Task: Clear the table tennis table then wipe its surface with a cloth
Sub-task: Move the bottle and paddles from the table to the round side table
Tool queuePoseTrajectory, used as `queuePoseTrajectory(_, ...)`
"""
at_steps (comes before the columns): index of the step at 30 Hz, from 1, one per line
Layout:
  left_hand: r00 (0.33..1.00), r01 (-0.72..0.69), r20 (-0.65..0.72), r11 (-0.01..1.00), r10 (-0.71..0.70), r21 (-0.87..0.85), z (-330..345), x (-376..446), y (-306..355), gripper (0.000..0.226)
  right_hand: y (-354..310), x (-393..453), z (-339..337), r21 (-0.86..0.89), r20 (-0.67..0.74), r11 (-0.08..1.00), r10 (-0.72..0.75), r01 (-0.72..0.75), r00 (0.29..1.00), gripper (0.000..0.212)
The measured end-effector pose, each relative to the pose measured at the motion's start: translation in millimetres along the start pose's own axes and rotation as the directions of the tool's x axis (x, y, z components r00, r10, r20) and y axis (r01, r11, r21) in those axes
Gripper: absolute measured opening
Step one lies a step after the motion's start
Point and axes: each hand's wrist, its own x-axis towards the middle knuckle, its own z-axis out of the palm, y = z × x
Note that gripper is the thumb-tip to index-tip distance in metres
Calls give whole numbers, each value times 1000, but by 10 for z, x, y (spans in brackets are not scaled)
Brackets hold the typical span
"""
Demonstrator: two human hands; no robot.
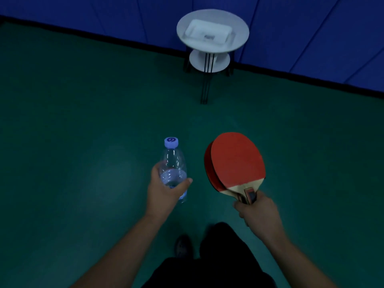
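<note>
My left hand [164, 191] grips a clear plastic water bottle [173, 163] with a pale cap, held upright and partly filled. My right hand [258, 214] holds two red table tennis paddles [235, 161] stacked together by their handles, blades pointing up. Both are carried in front of me over the green floor. The table tennis table is not in view.
A small round white side table [241, 41] with a lower shelf stands ahead by the blue wall; a white tray [196, 30] lies on its top. Green floor [83, 132] spreads all around. My dark trousers and a shoe [182, 245] show below.
</note>
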Motion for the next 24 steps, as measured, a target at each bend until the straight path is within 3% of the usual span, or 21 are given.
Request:
queuePoseTrajectory(6,1000,-13,19,1000,13,11,572,1453,344,77,-775,1322,-99,34,-3,999,-10,10,1000,23)
queuePoseTrajectory(13,999,-12,-52,998,15,57,1310,3075,871,69,-1816,2942,-361,1,14,1000,-29,29,999,21)
queuePoseTrajectory(24,1000,-16,-27,1000,15,-27,2049,5457,1507,73,-3336,5012,-424,-41,64,998,-35,38,997,22)
